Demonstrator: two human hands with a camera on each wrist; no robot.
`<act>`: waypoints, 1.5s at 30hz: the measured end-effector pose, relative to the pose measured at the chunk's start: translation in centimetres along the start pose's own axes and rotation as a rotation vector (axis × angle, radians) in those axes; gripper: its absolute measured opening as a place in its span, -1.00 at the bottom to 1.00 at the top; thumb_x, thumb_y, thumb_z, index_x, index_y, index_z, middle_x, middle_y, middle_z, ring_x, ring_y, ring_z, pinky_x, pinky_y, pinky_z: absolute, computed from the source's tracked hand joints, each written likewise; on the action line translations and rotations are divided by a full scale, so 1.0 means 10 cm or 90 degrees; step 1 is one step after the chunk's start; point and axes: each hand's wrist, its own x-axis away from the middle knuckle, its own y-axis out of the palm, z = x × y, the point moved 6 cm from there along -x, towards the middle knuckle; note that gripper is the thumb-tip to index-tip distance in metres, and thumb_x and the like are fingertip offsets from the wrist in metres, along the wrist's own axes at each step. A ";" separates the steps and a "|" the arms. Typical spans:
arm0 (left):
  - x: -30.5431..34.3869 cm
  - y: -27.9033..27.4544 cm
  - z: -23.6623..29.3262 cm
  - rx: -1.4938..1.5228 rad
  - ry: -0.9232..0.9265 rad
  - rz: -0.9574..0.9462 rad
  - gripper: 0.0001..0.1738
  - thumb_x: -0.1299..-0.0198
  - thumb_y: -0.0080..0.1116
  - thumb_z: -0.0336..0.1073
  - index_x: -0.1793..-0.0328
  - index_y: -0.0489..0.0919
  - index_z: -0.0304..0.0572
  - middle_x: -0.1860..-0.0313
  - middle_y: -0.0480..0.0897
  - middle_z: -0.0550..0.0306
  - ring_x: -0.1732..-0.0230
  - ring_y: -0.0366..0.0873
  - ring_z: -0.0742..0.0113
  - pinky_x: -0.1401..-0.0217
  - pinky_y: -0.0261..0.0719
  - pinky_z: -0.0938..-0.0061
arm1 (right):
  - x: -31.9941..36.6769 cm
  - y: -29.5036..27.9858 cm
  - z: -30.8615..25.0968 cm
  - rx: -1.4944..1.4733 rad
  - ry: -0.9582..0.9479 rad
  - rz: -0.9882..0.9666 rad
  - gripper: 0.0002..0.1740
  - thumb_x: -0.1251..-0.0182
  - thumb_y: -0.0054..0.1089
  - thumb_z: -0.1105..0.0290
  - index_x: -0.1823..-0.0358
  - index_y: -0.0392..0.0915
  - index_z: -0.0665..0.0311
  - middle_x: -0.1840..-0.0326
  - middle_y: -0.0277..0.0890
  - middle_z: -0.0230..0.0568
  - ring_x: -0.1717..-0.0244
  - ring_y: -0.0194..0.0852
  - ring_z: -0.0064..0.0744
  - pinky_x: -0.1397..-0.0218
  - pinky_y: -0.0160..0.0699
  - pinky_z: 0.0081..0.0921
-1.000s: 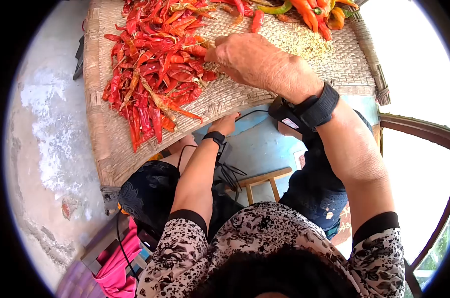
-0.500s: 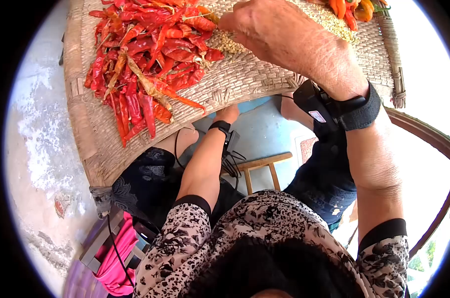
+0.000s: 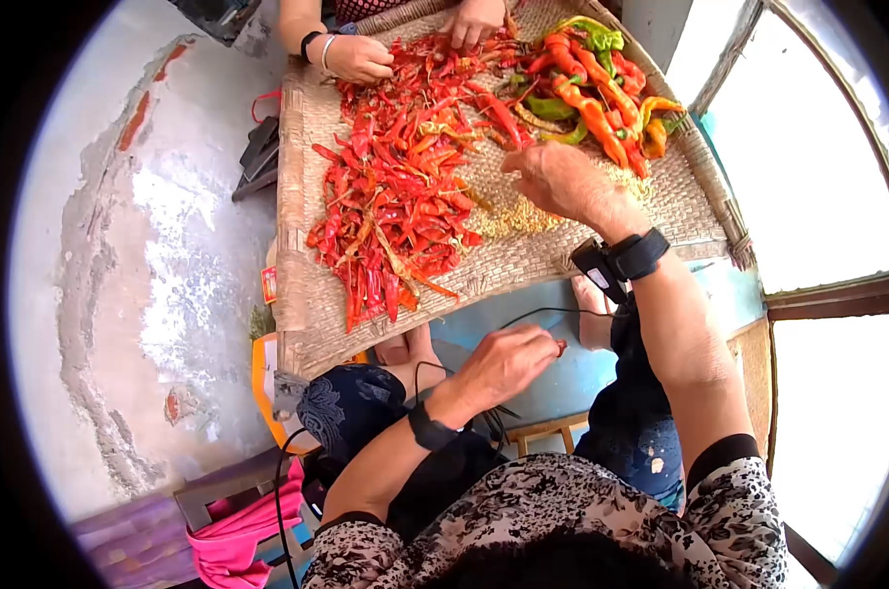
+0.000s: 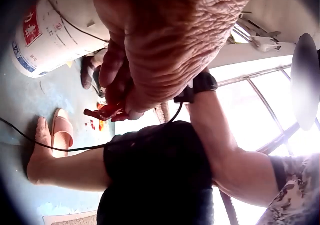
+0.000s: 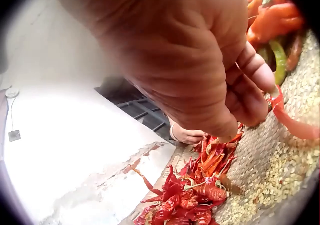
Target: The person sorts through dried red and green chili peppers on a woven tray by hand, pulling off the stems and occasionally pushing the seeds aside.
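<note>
My left hand (image 3: 503, 363) is over my lap, in front of the woven mat's near edge. Its thumb and fingers pinch a small dried red chili (image 4: 104, 112), whose end sticks out past the fingertips. Above the woven mat (image 3: 302, 334) hovers my right hand (image 3: 567, 187), palm down, fingers loosely bent, nothing visible between thumb and fingers. Right by its fingertips in the right wrist view lies a single red chili (image 5: 295, 125). A large heap of dried red chilies (image 3: 395, 211) covers the mat's left side. Pale yellow seeds (image 3: 518, 216) are scattered below my right hand.
Fresh orange, red and green peppers (image 3: 611, 88) are piled at the mat's far right. Another person's hands (image 3: 361, 59) work at the heap's far end. A black cable (image 3: 552, 311) runs below the mat; a white bucket (image 4: 57, 35) stands on the floor.
My left hand has risen from below the mat's edge, and the chili in it now shows. My right hand has moved away from the red heap. The view has widened to include another person's hands.
</note>
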 end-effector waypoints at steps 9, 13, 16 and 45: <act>-0.16 -1.84 -0.24 -0.378 -0.099 0.387 -0.74 -0.08 0.24 -0.54 0.07 0.56 -0.28 0.00 0.56 -0.07 0.03 0.57 -0.01 0.02 0.57 0.25 | -0.27 0.06 -0.28 -0.024 -0.031 0.123 -0.44 -0.13 0.18 0.51 -0.23 0.39 0.17 -0.10 0.40 0.01 -0.07 0.44 0.04 -0.02 0.56 -0.18; -0.18 -1.93 -0.62 -0.383 -0.168 0.367 -0.61 -0.18 0.17 -0.46 -0.16 0.49 -0.22 -0.28 0.37 -0.15 -0.20 0.43 -0.13 -0.22 0.45 0.15 | -0.59 0.15 -0.20 0.011 -0.022 0.207 -0.45 -0.17 0.13 0.52 -0.25 0.37 0.26 -0.04 0.41 0.05 -0.04 0.40 0.09 -0.06 0.51 -0.16; -0.16 -1.74 -0.72 -0.382 -0.190 0.250 -0.46 -0.19 0.16 -0.44 -0.34 0.40 -0.14 -0.41 0.24 -0.15 -0.35 0.26 -0.19 -0.33 0.36 0.10 | -0.78 0.34 -0.11 0.041 0.036 0.163 -0.38 -0.17 0.17 0.46 -0.32 0.30 0.24 -0.09 0.39 0.10 -0.10 0.38 0.10 -0.09 0.50 -0.12; 0.26 -2.08 -0.68 -0.348 -0.231 0.436 -0.83 -0.16 0.15 -0.46 0.10 0.54 -0.27 -0.06 0.49 -0.03 -0.04 0.50 -0.08 -0.04 0.53 0.17 | -0.21 0.02 -0.77 -0.067 -0.088 -0.031 -0.73 -0.11 0.36 0.40 0.12 0.65 0.22 -0.19 0.45 0.04 -0.22 0.39 -0.05 -0.15 0.51 -0.22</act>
